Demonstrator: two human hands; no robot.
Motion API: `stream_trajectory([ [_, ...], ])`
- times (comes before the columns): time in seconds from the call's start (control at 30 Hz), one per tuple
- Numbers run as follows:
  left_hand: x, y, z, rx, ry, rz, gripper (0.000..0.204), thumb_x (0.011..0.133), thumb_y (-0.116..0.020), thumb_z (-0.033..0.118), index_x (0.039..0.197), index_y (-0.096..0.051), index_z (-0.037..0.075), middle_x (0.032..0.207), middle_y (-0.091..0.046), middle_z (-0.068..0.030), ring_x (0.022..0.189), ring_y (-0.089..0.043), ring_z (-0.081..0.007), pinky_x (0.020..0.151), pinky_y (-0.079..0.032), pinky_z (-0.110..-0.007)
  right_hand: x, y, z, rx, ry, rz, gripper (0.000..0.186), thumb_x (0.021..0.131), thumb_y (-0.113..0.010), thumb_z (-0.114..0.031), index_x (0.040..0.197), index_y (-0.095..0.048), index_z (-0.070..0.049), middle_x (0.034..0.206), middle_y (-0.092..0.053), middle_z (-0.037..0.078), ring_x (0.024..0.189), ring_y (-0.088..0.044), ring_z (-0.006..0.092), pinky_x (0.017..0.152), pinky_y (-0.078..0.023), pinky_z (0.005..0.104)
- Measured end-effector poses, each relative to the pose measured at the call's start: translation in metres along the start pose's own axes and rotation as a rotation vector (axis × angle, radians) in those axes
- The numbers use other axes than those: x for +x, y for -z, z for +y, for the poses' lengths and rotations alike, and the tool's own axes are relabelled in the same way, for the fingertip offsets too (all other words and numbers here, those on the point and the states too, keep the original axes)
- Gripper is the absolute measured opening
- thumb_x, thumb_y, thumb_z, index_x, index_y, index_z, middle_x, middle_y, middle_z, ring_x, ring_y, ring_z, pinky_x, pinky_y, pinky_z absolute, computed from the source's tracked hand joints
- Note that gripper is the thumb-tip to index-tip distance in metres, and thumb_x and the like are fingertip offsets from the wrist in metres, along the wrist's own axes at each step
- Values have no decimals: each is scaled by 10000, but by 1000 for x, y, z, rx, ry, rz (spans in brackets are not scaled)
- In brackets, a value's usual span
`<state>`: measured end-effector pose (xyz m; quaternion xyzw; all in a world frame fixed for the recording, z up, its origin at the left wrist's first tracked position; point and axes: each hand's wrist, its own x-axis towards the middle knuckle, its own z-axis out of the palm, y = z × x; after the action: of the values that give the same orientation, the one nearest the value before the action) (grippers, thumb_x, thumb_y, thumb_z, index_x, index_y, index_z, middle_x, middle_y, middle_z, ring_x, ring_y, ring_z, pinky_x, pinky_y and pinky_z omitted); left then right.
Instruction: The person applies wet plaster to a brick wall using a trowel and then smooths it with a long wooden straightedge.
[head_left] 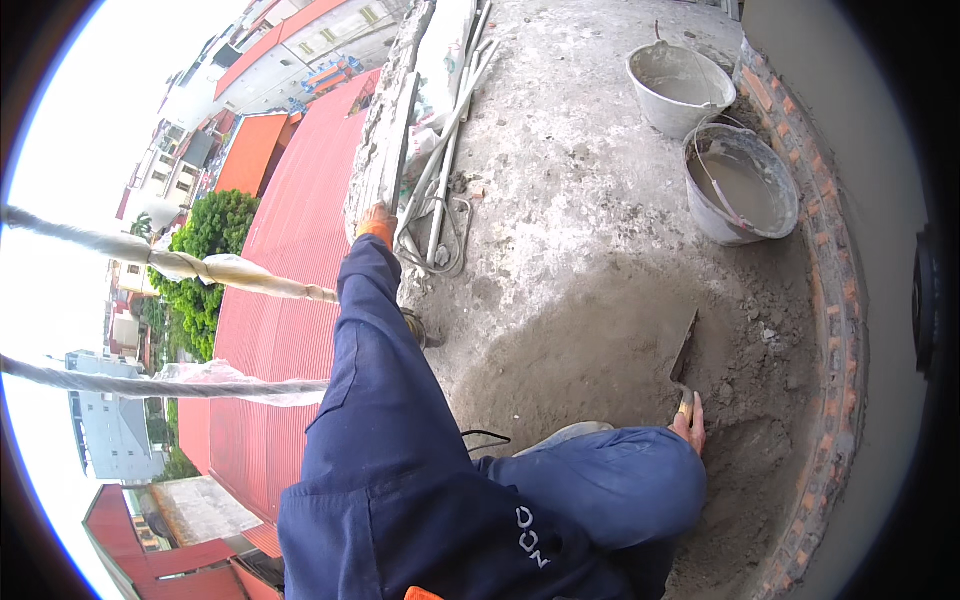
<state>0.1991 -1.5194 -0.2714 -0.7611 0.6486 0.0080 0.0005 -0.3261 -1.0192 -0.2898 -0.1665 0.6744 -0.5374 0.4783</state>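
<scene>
From where I stand, the trowel (pixel 684 350) is at the right side of the mortar (pixel 590 340), its blade seen nearly edge-on, and the fingers of the right hand (pixel 693 430) are closed round its handle. Left of the mortar, the left hand (pixel 377 220) is at the ledge (pixel 378 130), beside the pipes (pixel 463 100); I cannot tell whether its fingers grip or merely rest. That reach worries me: the ledge looks rough, and should it crumble under weight, balance could go toward the red roof (pixel 290 330) below. The bent knee (pixel 640 480), close to the mortar's near side, could slip and scuff the surface. Loose crumbs (pixel 770 335) right of the mortar could be dragged in by a careless sweep of the blade, leaving scores. Beyond the mortar stand a near bucket (pixel 705 205) and a far bucket (pixel 650 95), overlapping in view; whether they touch, or how deep their grey contents go, I cannot make out. The knee hides part of the right hand, the sleeve (pixel 365 340) covers whatever lies behind it, and the brick rim (pixel 820 220), right of the mortar, is cut off low down.
</scene>
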Motion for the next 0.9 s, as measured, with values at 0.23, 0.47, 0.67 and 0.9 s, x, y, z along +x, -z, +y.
stream_trajectory([
  [0.23,27,-27,15,215,62,-185,493,780,-577,216,1260,-526,118,1261,-540,-160,1185,-510,-305,993,-399,-382,-6,-7,-22,-49,23,-41,613,868,-572,-216,1423,-316,-164,611,-458,-3,436,-429,75,399,-394,254],
  [0.47,-48,15,296,-453,-597,-91,898,756,-594,634,1297,-434,-64,866,-658,-229,849,-651,-280,772,-488,-340,67,-98,-42,-145,-62,-124,626,826,-578,-174,1402,-350,-264,711,-575,77,452,-520,140,437,-473,298],
  [0.67,-180,48,493,-952,-339,-943,1176,618,-564,805,1416,-231,8,1181,-496,-287,838,-621,-367,664,-531,-448,129,-56,-43,278,-98,253,567,879,-552,-175,1403,-353,-260,618,-486,20,417,-457,120,364,-413,293],
  [0.9,-185,40,554,-1189,-314,-1128,830,800,-491,661,1372,-334,80,1258,-448,-288,825,-614,-381,705,-527,-488,101,13,-40,382,41,409,582,898,-564,-190,1423,-317,-238,623,-480,4,434,-450,100,371,-401,273],
])
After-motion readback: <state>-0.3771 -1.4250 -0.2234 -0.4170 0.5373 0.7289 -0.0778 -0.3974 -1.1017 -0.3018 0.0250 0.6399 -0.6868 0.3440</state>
